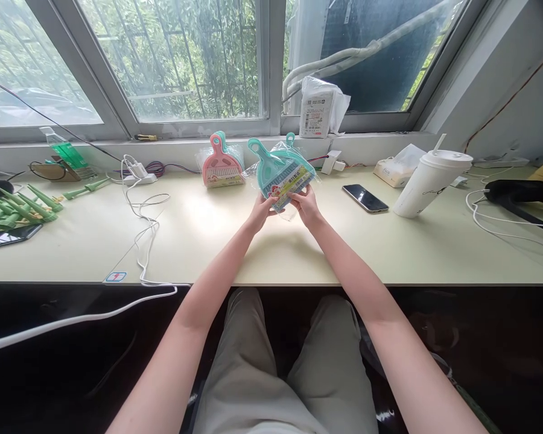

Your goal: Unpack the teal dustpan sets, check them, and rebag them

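Left grip (261,212) and right grip (307,207) pinch teal brush (270,167), long axis slanting, handle (263,154) up-left.

A smooth, pale yellow-green tabletop (208,247) is spread beneath the left hand (261,212) and the right hand (305,204). Beyond and left of the left hand, a pink plastic dustpan-and-brush set (223,167) in clear wrapping is stood near the rear edge. Farther left, a loosely looped white cable (152,222) is strewn, then a heap of green, pointed strips (20,212). Right of the right hand, a flat, black-screened phone (365,198) is laid; beyond it are set a tissue pack (388,175) and a tall white lidded cup (423,187).
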`<state>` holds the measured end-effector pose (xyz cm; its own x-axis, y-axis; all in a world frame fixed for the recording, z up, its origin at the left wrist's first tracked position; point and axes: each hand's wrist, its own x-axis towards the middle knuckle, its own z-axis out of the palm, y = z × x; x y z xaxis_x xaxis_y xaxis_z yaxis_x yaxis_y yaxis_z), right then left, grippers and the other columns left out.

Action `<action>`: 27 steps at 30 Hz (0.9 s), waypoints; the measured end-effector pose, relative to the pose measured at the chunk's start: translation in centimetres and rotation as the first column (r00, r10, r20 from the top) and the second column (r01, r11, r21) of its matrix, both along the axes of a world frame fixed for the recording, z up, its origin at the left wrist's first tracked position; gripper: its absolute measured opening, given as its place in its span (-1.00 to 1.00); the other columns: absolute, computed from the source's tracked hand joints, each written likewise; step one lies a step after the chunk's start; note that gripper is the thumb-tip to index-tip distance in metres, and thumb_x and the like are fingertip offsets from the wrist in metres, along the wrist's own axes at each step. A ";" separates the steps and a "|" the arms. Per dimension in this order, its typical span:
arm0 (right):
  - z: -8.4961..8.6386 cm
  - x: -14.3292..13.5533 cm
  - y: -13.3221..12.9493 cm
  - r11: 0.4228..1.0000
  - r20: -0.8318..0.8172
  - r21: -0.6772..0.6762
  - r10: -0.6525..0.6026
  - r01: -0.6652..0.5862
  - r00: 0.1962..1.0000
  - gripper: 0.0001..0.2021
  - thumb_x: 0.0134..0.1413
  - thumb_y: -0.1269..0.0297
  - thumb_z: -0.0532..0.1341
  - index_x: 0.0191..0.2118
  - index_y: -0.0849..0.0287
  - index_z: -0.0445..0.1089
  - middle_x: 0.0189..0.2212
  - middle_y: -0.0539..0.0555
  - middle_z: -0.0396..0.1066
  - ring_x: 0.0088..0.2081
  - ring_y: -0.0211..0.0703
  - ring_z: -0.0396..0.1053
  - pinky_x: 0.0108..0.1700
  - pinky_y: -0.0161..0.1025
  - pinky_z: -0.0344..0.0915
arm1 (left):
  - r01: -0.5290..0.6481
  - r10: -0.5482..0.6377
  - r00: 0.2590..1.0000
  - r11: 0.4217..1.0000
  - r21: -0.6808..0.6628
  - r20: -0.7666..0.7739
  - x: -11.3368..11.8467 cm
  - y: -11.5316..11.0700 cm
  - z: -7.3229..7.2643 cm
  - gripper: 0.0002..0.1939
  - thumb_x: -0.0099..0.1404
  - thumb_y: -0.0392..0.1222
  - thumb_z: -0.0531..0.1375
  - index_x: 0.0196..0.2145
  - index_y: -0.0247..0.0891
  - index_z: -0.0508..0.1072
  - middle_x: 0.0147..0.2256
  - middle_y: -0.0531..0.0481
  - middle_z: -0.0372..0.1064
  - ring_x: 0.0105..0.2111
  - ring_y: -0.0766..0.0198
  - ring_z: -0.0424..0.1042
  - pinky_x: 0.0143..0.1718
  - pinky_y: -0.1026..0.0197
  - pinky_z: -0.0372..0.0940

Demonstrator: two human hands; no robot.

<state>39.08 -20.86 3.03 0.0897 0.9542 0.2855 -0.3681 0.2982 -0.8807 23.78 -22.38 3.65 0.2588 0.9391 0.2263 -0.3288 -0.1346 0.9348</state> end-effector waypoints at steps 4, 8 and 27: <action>-0.2 -0.1 0.0 1.000 -0.003 -0.017 -0.009 0.009 1.000 -0.40 -0.22 0.30 0.40 -0.01 -0.02 0.18 -0.10 0.04 0.47 0.07 0.00 0.45 0.08 0.01 0.50 | -0.004 0.004 1.000 1.000 0.004 -0.014 -0.1 0.2 -0.1 -0.45 0.13 -0.19 0.28 0.08 -0.14 0.25 0.14 -0.13 0.34 0.07 0.05 0.41 -0.01 -0.09 0.43; -0.3 -0.2 0.1 0.999 -0.014 -0.052 -0.015 0.014 1.000 -0.44 -0.21 0.31 0.40 -0.04 0.00 0.19 -0.15 0.03 0.48 0.00 0.01 0.48 0.04 0.04 0.52 | -0.002 0.002 0.999 1.000 0.001 -0.037 -0.2 0.3 -0.2 -0.43 0.14 -0.15 0.28 0.09 -0.15 0.24 0.10 -0.16 0.39 -0.05 0.05 0.52 -0.03 -0.09 0.42; -0.7 -0.2 0.7 0.999 -0.056 -0.009 -0.034 0.034 0.998 -0.34 -0.34 0.22 0.49 -0.08 -0.04 0.17 -0.16 0.00 0.47 0.01 -0.03 0.48 0.06 0.04 0.50 | -0.017 0.018 1.000 1.000 0.018 -0.019 -0.4 0.4 -0.2 -0.48 0.12 -0.07 0.33 0.02 -0.18 0.36 0.08 -0.15 0.41 0.04 0.05 0.43 0.05 -0.06 0.36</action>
